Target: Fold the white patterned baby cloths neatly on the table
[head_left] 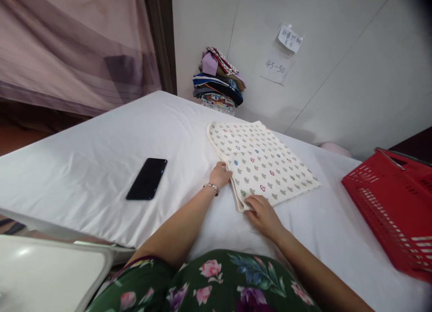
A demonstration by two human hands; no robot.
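Observation:
A folded cream cloth [259, 161] with small grey, red and blue motifs lies flat on the white-covered table [182, 123]. My left hand [220, 175] grips its left edge, fingers curled round the layered fold, a bracelet on the wrist. At the near corner, my right hand [265, 215] pinches the cloth between thumb and fingers. The fingertips of both hands are partly hidden by the cloth and by the hands themselves.
A black phone [147, 179] lies left of the cloth. The red plastic basket [391, 208] stands at the right. Folded clothes [219, 82] are stacked by the wall, which carries paper notes [276, 70]. A pinkish curtain [77, 46] hangs at the left, and a white surface [50, 271] is at lower left.

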